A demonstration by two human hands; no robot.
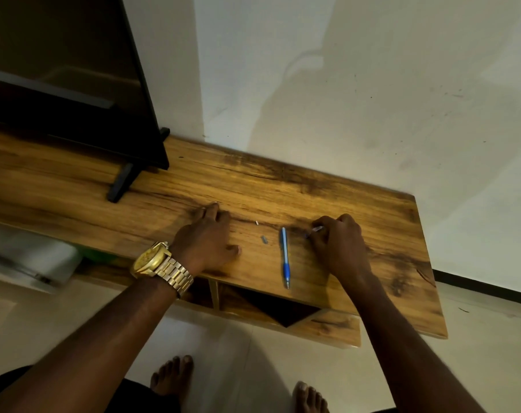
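Observation:
A blue and clear pen (285, 257) lies on the wooden cabinet top (283, 183), pointing towards me. Two tiny pen parts sit to its left: a grey piece (264, 239) and a small white piece (256, 222). My right hand (341, 242) rests on the wood just right of the pen, its fingers curled and pinching a thin clear-blue pen part (315, 230). My left hand (210, 236), with a gold watch on the wrist, lies flat on the wood left of the small parts, fingers spread and holding nothing.
A black TV (65, 79) on a black foot (122, 181) stands at the back left of the cabinet. A white wall rises behind. Open shelves (271, 308) show under the top. My bare feet (171, 380) stand on the pale tile floor. A white object (29, 257) lies at the left.

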